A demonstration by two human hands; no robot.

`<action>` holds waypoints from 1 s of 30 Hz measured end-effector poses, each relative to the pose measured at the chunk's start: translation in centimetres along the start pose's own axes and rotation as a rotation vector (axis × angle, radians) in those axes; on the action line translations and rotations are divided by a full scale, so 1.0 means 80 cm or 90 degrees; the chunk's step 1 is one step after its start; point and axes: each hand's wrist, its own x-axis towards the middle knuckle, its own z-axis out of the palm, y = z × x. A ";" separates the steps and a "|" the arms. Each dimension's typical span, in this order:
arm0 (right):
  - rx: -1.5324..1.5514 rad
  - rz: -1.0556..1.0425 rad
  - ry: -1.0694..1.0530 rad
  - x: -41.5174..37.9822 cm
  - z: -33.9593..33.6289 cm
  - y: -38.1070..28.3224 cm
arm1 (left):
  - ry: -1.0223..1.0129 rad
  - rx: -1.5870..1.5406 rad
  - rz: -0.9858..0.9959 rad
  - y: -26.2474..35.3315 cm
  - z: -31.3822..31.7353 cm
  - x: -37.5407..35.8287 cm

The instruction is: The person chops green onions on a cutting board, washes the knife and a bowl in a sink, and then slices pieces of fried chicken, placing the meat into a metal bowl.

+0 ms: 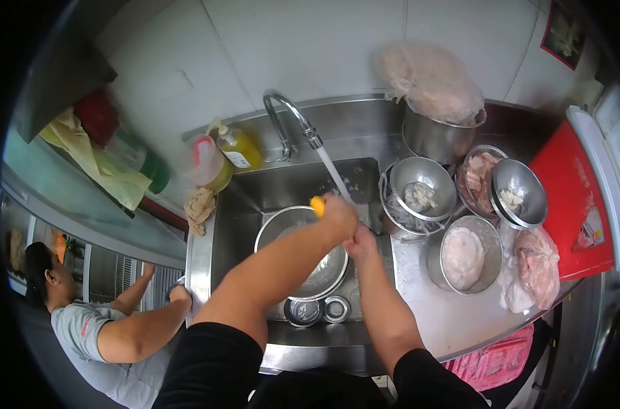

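Note:
My left hand (pixel 339 218) is closed around a small yellow object (pixel 317 206) whose kind I cannot make out; one end sticks out on the left. Just below and to the right, my right hand (pixel 361 244) is closed against the left one, and whatever it may hold is hidden. Water (pixel 334 172) runs from the curved tap (pixel 303 123) down onto my hands. Beneath them a large round metal bowl (pixel 334 273) sits in the steel sink (pixel 236 198). Two small metal cups (pixel 303 312) lie on the sink floor nearer to me.
Right of the sink stand a pot of pale meat (pixel 462 258), metal bowls (pixel 424 170), a bagged piece of meat (pixel 536 262) and a red cooler (pixel 572 198). Soap bottles (pixel 239 146) and a brown cloth (pixel 200 210) are at left. A person (pixel 112 334) works beside me.

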 end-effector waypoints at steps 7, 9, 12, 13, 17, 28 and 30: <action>-1.269 -0.167 0.054 -0.157 0.158 -0.043 | -0.058 -0.451 -0.035 -0.031 0.148 -0.126; -1.116 -0.530 -0.016 -0.192 0.241 -0.049 | -0.131 -0.741 -0.044 -0.034 0.168 -0.179; -1.061 -0.876 -0.016 -0.167 0.345 -0.048 | -0.195 -1.280 -0.125 -0.003 0.241 -0.215; -1.067 -0.957 -0.006 -0.147 0.368 -0.048 | -0.196 -1.343 -0.111 0.003 0.250 -0.229; -1.229 -0.510 -0.113 -0.183 0.431 0.035 | -0.211 -1.499 -0.064 0.022 0.257 -0.280; -1.438 -0.523 -0.216 -0.403 0.266 0.134 | -0.257 -1.324 0.134 0.073 0.284 -0.354; -1.514 -0.642 -0.253 -0.479 0.175 0.150 | -0.285 -1.300 0.201 0.086 0.287 -0.360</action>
